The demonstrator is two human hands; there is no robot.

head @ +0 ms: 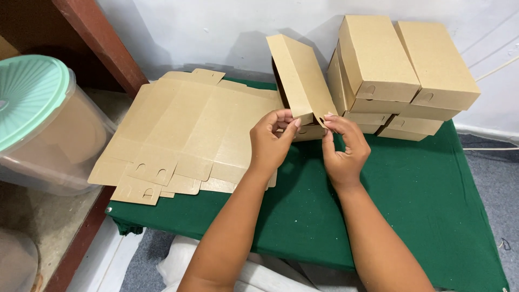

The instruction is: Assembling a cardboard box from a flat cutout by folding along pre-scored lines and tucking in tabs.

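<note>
Left hand [273, 141] and right hand [345, 148] both pinching the near end of a half-formed brown cardboard box [300, 81], fingers closed on its small end flaps. Box raised above the surface [421, 205], tilted, far end pointing up and away, near end between the two hands, just in front of the stack of finished boxes [403, 70].

Judged from the grip, end flap being tucked in. Best done with both thumbs pressing the side flaps flat first, then the tongue slid straight into the slot, not at an angle. Box walls kept square while pushing, so the seam does not bow. Light pressure only: thin card creases easily.

Box plain, matte, light brown, long and narrow, open inside and dark at the near end. Edges crisp, no print visible. Lid face smooth and unmarked.

To the left, pile of flat unfolded box blanks [184, 135] lying fanned on the green cloth, tabs with small cut slots facing the near edge. Further left, clear plastic tub with a pale green lid [32, 97] on a lower shelf. Finished boxes stacked in two layers against the white wall, well apart from the flat pile.
</note>
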